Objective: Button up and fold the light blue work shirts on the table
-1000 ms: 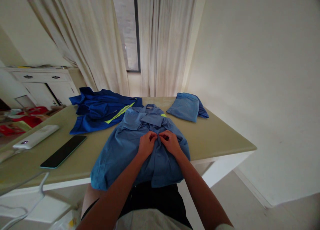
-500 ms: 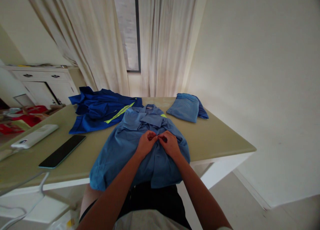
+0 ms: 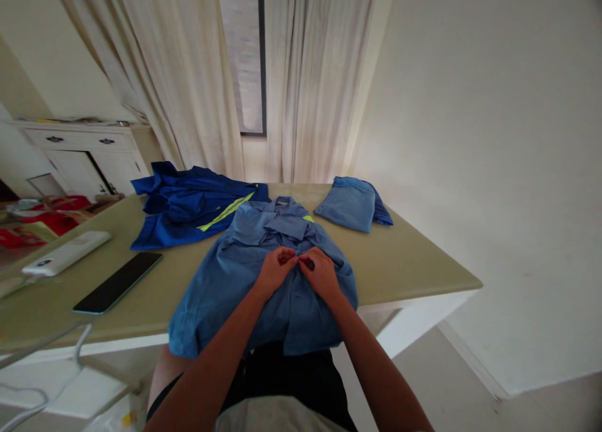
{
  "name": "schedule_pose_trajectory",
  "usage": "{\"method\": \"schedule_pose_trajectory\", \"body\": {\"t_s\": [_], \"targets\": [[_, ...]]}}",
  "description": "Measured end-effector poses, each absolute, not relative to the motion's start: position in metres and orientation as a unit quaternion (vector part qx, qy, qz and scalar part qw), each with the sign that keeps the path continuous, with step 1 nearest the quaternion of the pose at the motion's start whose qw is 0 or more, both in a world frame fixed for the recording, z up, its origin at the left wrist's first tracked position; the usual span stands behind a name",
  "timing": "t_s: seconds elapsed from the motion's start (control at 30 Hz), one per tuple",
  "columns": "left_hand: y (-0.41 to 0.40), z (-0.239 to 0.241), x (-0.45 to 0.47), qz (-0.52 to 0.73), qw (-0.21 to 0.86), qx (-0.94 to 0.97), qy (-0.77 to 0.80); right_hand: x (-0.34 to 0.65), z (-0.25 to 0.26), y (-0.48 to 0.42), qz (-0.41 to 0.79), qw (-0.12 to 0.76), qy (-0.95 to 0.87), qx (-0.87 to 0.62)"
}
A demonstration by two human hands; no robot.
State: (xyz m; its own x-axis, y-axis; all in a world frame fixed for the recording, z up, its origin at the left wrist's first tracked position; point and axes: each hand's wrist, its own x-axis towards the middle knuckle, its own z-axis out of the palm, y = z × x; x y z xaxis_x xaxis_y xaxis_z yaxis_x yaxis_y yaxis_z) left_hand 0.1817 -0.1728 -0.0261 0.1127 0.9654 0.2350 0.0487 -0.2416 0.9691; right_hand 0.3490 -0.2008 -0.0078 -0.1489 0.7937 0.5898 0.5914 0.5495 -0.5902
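A light blue shirt (image 3: pixel 226 281) lies spread on the beige table (image 3: pixel 414 256), its collar away from me and its hem hanging over the near edge. My left hand (image 3: pixel 274 271) and my right hand (image 3: pixel 320 271) meet at the shirt's front opening, mid-chest. Both are closed in a pinch on the fabric there, fingertips nearly touching each other.
A dark blue jacket (image 3: pixel 188 209) with a yellow-green stripe lies bunched at the back left. A folded light blue garment (image 3: pixel 350 203) sits at the back right. A black phone (image 3: pixel 117 283) and a white power bank (image 3: pixel 63 253) lie at the left. Curtains and a white cabinet (image 3: pixel 84 156) stand behind.
My hands stay pinched at the shirt's front with only small finger movements. The view has shifted slightly.
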Motion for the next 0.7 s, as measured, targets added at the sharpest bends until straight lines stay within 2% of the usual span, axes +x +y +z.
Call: {"method": "schedule_pose_trajectory", "body": {"t_s": [0.7], "targets": [[-0.1719, -0.0204, 0.1789, 0.498, 0.498, 0.551, 0.447, 0.3494, -0.0077, -0.2014, 0.107, 0.455, -0.751, -0.466]]}}
